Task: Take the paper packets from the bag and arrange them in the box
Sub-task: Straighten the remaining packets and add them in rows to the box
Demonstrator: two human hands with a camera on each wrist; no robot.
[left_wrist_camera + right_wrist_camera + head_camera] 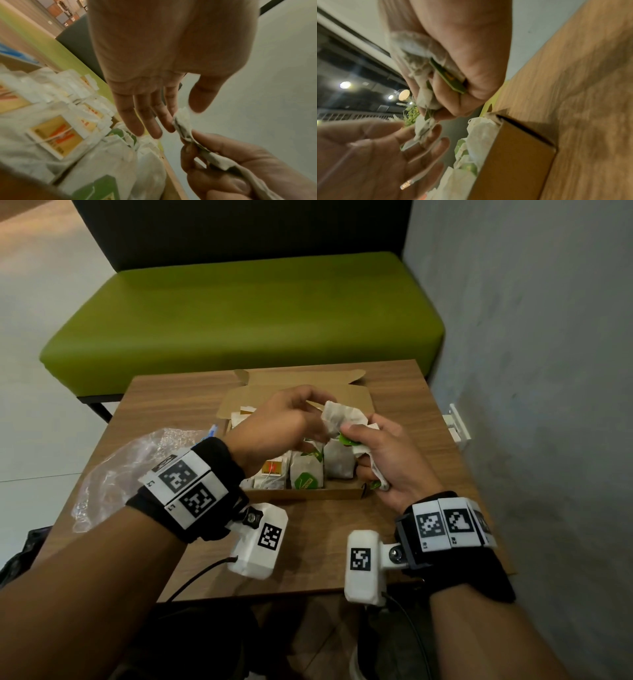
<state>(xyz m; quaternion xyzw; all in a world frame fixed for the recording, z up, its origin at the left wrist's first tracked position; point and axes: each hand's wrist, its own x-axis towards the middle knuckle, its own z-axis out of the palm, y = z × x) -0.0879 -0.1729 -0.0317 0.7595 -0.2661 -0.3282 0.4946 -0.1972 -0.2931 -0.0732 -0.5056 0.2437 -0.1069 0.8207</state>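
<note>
An open cardboard box sits on the wooden table, with several white paper packets standing inside, some with green or orange labels. Above the box's right side my right hand grips a crumpled bunch of white packets with green tags. My left hand hovers over the box, its straight fingers touching the bunch's upper end. In the left wrist view that packet end lies between forefinger and thumb, which stay apart. The right wrist view shows the gripped packets and box wall.
A crumpled clear plastic bag lies on the table's left side, with something blue at its far edge. A green bench stands behind the table. A grey wall runs close along the right.
</note>
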